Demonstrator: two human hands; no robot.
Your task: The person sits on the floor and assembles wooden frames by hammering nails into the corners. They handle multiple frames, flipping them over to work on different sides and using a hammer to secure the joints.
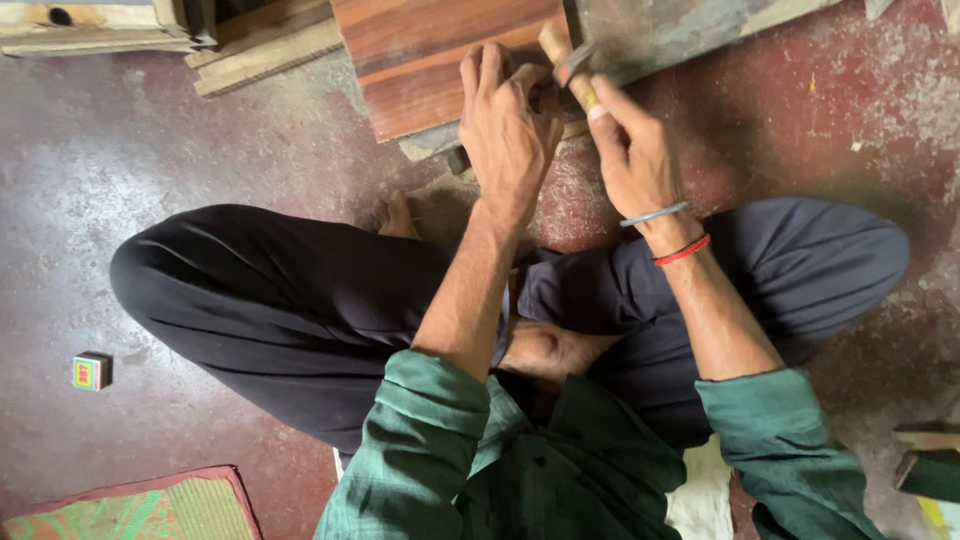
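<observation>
I sit cross-legged on a dusty red floor. My left hand [508, 125] presses down on the near edge of a reddish-brown wooden board [420, 55], fingers curled; whether something small sits under its fingertips I cannot tell. My right hand [630, 150] grips a wooden-handled tool [566, 58] with a metal part, held upright and blurred, right beside the left fingertips at the board's corner. A metal bangle and a red thread circle the right wrist.
A grey weathered plank [680, 30] lies behind the board at top right. Wood strips [260, 55] lie at top left. A small box [91, 371] sits on the floor left; a woven mat [150, 505] at bottom left. Wood offcuts [925, 460] lie at right.
</observation>
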